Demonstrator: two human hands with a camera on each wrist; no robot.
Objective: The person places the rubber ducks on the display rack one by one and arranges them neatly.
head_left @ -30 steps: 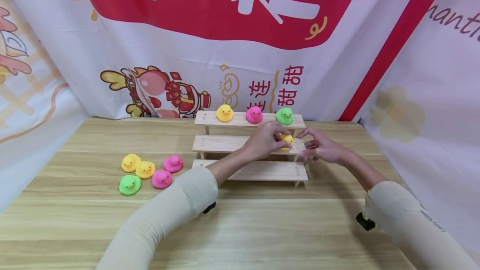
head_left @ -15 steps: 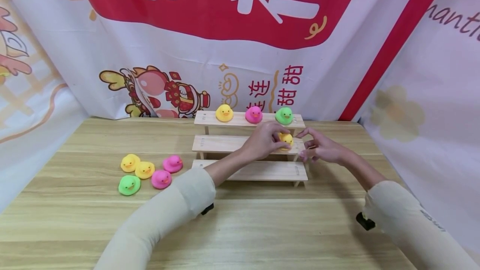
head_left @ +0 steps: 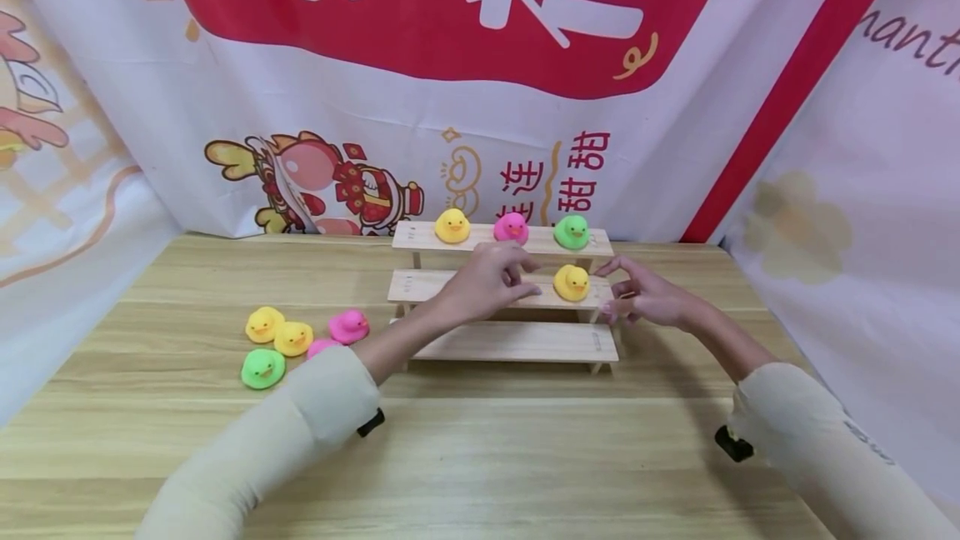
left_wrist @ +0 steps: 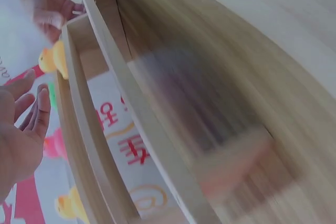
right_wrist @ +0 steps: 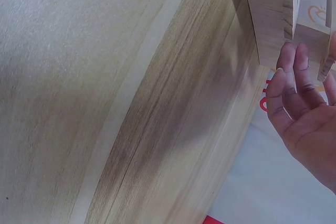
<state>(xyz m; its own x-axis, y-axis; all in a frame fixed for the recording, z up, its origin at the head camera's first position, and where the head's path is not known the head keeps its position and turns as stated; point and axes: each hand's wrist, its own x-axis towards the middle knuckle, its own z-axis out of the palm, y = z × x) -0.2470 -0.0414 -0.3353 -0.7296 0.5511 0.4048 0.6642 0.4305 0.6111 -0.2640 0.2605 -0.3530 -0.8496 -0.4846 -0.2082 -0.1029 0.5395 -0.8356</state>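
Note:
A three-tier wooden display rack stands at the back of the table. On the right part of its middle tier sits a yellow toy duck. My left hand hovers over the middle tier to the left of that duck, thumb and fingers bent and apart, holding nothing. The left wrist view shows the same hand beside the tiers, away from the duck. My right hand is at the rack's right end, fingertips right at the shelf edges; its fingers are loosely bent in the right wrist view.
The top tier carries a yellow duck, a pink duck and a green duck. Left on the wooden table lie several more ducks, such as a green one. A printed cloth hangs behind.
My left hand has let go of the yellow duck and drawn back to the left. The duck stays on the middle tier. The right hand has hardly moved.

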